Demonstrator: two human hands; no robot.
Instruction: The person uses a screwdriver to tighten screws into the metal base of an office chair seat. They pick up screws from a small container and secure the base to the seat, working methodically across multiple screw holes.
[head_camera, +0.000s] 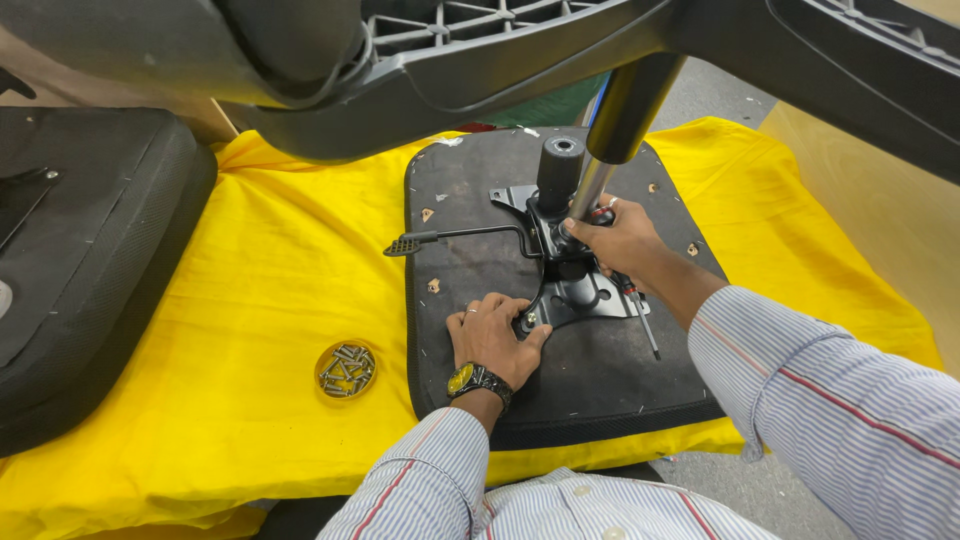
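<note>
Head view: left hand (490, 340) lies flat on the upturned black seat base (600, 380), fingers loosely spread, thumb and fingertips pressing a bolt at the near-left corner of the black metal mechanism plate (570, 295). Right hand (615, 240) is closed around a screwdriver (640, 315), its shaft running out below the fingers toward the wearer. A black lever (450, 238) extends left of the right-hand fingers. A round dish of screws (345, 369) sits on the yellow cloth (270, 270), left of the left-hand fingers.

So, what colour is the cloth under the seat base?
Bright yellow cloth, seen best in the head view; the seat base is black.
</note>
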